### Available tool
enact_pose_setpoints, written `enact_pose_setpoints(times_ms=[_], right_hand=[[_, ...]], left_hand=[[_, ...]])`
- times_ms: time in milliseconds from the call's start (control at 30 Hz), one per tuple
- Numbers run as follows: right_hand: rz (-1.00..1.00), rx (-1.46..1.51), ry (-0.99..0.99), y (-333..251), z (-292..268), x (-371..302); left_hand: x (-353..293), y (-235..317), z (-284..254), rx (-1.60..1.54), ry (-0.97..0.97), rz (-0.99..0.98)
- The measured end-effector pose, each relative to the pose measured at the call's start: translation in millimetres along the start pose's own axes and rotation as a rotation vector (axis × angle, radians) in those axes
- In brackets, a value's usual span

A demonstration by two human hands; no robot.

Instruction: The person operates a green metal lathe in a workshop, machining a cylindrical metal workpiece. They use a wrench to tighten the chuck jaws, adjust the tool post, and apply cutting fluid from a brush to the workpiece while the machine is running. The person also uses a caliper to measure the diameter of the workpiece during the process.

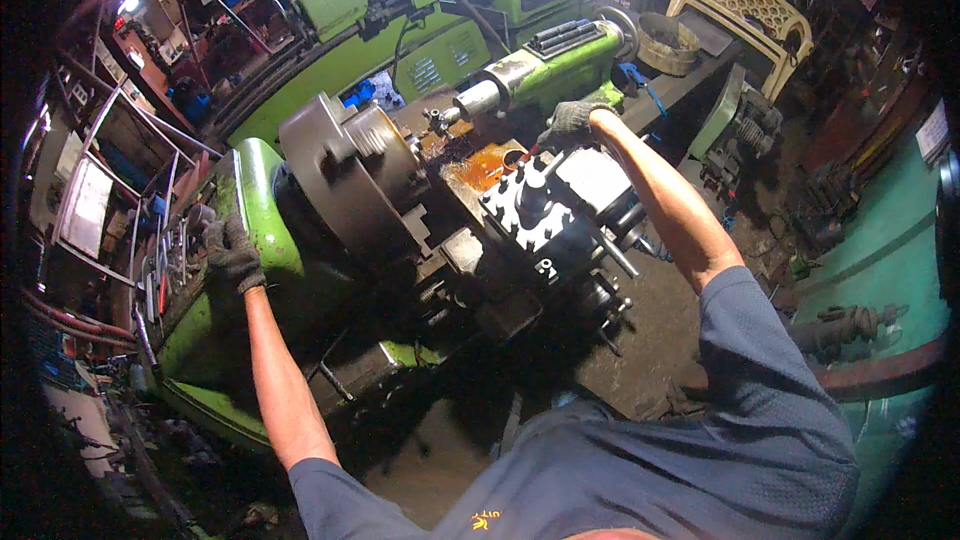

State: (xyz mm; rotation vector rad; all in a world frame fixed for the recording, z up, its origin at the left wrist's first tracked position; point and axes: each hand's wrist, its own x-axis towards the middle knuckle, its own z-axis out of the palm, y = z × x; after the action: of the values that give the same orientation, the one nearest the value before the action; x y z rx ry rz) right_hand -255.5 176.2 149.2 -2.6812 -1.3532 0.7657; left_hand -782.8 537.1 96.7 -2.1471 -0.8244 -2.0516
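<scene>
A large dark lathe chuck (335,180) faces right on the green headstock (262,202), gripping a round metal workpiece (385,152). At the left, my left hand (232,255), in a dark knitted glove, rests on the headstock beside several loose tools, fingers laid over its top. My right hand (572,127), gloved too, reaches across the tool post (530,202). Its fingers are closed, and a small red piece (534,151) shows below them; what they hold is mostly hidden. Close under that hand is a small round ring-like opening (513,159), near an orange-brown wet surface (482,168).
The green tailstock (555,65) carries several dark rods on top. Behind it stand a round bucket (668,44) and a cream plastic chair (745,15). Handles (615,252) stick out from the carriage toward me. Another green machine (440,60) stands at the back.
</scene>
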Motion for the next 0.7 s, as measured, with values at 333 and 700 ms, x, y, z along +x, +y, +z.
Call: enact_pose_setpoints(times_ms=[333,700], right_hand=[[-0.042,0.042,0.049,6,2,1],[-0.056,0.104,0.034,3,4,1]], left_hand=[[-4,-10,-9,0.097,-0.158,-0.031],[-7,-25,-6,0.026,-0.067,0.003]])
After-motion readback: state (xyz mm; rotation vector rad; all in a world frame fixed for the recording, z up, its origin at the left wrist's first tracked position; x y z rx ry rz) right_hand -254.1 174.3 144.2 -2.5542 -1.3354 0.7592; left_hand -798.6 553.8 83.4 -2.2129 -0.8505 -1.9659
